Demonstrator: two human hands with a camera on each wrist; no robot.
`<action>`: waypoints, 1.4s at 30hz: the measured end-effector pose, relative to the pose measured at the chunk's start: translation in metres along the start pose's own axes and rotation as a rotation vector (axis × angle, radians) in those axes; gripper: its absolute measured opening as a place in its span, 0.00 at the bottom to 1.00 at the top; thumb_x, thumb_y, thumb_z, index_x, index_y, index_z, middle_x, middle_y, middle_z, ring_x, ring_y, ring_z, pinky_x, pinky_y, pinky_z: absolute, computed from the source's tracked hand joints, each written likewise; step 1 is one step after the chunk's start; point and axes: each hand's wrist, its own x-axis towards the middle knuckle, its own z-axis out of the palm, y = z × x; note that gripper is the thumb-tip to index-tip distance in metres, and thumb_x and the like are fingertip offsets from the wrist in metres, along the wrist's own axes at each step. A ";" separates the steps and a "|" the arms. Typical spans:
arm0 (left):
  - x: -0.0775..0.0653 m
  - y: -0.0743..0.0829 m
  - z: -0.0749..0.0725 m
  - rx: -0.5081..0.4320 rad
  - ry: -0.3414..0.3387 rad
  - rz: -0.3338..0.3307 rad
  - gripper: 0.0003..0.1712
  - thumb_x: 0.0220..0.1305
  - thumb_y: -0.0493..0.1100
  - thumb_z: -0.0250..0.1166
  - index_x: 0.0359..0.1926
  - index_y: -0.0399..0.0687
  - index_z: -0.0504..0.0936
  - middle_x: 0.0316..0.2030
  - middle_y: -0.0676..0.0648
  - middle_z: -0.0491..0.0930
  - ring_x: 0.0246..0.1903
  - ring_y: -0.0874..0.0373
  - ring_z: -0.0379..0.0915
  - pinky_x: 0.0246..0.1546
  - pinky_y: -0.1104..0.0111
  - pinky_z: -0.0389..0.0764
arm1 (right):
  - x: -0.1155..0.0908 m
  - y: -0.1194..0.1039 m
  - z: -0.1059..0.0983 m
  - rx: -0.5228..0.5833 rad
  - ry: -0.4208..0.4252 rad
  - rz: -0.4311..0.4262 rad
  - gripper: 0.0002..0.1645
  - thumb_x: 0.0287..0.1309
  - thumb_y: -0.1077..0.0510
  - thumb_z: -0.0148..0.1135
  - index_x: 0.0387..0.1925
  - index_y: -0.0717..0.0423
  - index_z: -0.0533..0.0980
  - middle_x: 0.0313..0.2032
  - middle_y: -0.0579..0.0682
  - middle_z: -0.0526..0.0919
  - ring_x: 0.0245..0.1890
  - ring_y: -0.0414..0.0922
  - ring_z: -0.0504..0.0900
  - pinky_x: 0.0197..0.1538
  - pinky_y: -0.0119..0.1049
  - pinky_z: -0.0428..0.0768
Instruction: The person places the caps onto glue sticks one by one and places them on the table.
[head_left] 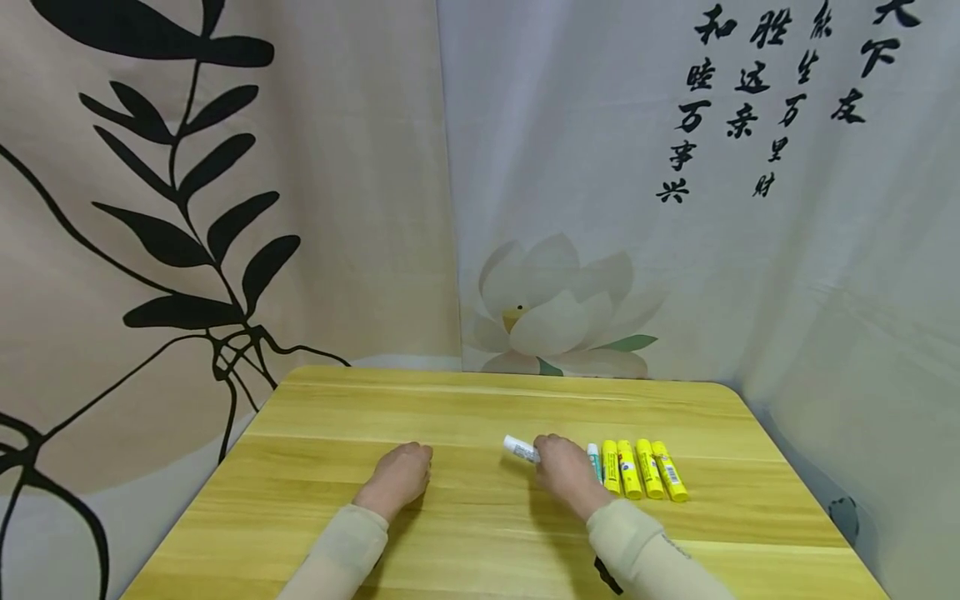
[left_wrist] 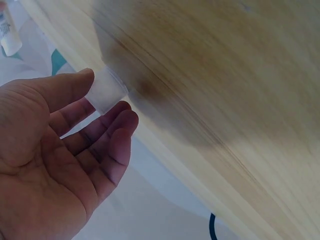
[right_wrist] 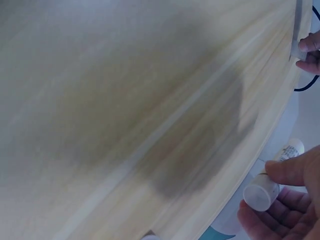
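Note:
My left hand [head_left: 400, 477] pinches a small white translucent cap [left_wrist: 107, 91] between thumb and forefinger; its other fingers are loosely bent. In the head view the cap is hidden behind this hand. To the right, my right hand [head_left: 567, 472] grips a white glue stick [head_left: 521, 449] with small printing on its side, thumb on top and fingers beneath. One end of that stick points left, and its pale round end [right_wrist: 259, 197] faces the right wrist camera. Both hands are over the table, a forearm's width or more apart.
Several yellow glue sticks [head_left: 648, 471] lie side by side just right of my right hand. A teal-and-white stick [head_left: 594, 460] lies at the row's left end, partly covered by that hand. The wooden table [head_left: 450, 408] ends at printed curtains [head_left: 375, 208] behind.

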 end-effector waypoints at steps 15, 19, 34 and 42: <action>0.001 0.005 0.003 -0.010 0.033 0.053 0.08 0.61 0.31 0.66 0.29 0.42 0.76 0.24 0.50 0.71 0.25 0.57 0.69 0.27 0.65 0.76 | -0.009 -0.002 0.009 0.032 -0.024 0.014 0.14 0.46 0.68 0.72 0.37 0.61 0.79 0.28 0.50 0.79 0.26 0.43 0.77 0.30 0.40 0.80; 0.002 0.010 0.002 -0.021 0.036 0.066 0.06 0.61 0.31 0.66 0.31 0.41 0.77 0.24 0.50 0.71 0.26 0.56 0.69 0.28 0.64 0.76 | -0.011 -0.004 0.011 0.039 -0.020 -0.006 0.15 0.44 0.69 0.71 0.38 0.62 0.79 0.28 0.52 0.80 0.27 0.45 0.78 0.31 0.42 0.81; 0.011 0.023 0.008 -0.143 0.107 0.135 0.06 0.71 0.39 0.61 0.39 0.38 0.78 0.29 0.47 0.77 0.30 0.55 0.75 0.34 0.61 0.81 | -0.018 -0.004 0.011 0.023 0.013 -0.022 0.17 0.42 0.69 0.72 0.38 0.62 0.79 0.29 0.52 0.80 0.28 0.46 0.79 0.32 0.42 0.81; 0.011 0.028 0.006 -0.198 0.144 0.168 0.13 0.73 0.41 0.60 0.49 0.35 0.79 0.38 0.43 0.81 0.38 0.50 0.79 0.41 0.58 0.81 | -0.019 -0.006 0.009 0.024 0.016 -0.045 0.17 0.44 0.69 0.72 0.39 0.61 0.79 0.30 0.51 0.80 0.29 0.46 0.79 0.32 0.42 0.81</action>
